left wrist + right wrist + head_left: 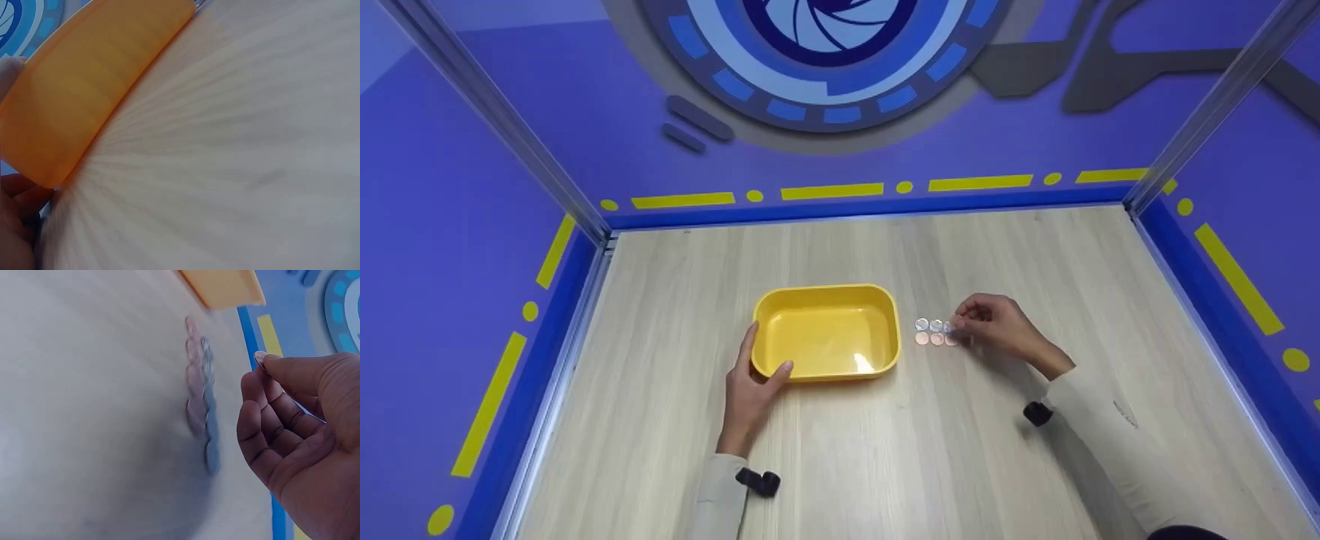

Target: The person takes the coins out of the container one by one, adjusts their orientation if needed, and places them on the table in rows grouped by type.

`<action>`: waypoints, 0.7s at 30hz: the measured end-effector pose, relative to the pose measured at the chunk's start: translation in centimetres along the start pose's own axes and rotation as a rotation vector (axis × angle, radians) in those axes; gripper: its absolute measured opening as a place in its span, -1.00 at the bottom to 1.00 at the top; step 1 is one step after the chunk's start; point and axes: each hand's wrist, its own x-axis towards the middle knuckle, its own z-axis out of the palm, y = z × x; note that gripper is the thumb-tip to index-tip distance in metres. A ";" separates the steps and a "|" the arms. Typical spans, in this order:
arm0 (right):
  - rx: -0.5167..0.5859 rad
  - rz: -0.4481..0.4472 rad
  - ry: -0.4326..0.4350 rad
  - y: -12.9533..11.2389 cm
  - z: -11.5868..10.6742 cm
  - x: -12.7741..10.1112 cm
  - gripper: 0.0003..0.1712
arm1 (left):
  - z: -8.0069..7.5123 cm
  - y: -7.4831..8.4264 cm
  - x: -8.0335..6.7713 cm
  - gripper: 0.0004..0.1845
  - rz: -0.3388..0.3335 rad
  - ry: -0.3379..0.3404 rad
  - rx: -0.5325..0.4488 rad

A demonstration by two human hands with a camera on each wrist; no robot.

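Note:
A yellow tray (pixel 826 331) sits mid-table and shows nothing inside. My left hand (pixel 757 371) holds its near left corner, thumb on the front rim and fingers along the left side; the left wrist view shows the tray's wall (pixel 95 84) close up. Just right of the tray lie two short rows of coins (pixel 936 332), silver behind and copper in front, also blurred in the right wrist view as coins (pixel 199 394). My right hand (pixel 962 322) hovers at the rows' right end. It pinches a single coin (pixel 260 357) between thumb and forefinger.
The light wooden table (pixel 885 465) is boxed in by purple walls with blue and yellow trim on the left, back and right. Bare wood lies in front of the tray and to the right of the coins.

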 end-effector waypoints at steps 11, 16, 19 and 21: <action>-0.004 0.043 0.063 2.1 -1.6 -2.4 -0.84 | 0.0 0.1 0.0 0.02 -0.010 0.001 -0.004; -0.033 0.057 0.083 2.7 -1.5 -3.6 -0.82 | 0.0 0.1 -0.1 0.02 -0.011 -0.002 -0.007; -0.046 0.077 0.091 3.1 -1.2 -4.2 -0.81 | 0.0 0.1 0.0 0.02 -0.008 -0.004 -0.009; -0.044 0.090 0.099 3.3 -1.0 -4.5 -0.81 | 0.0 0.1 0.0 0.01 -0.004 -0.003 -0.024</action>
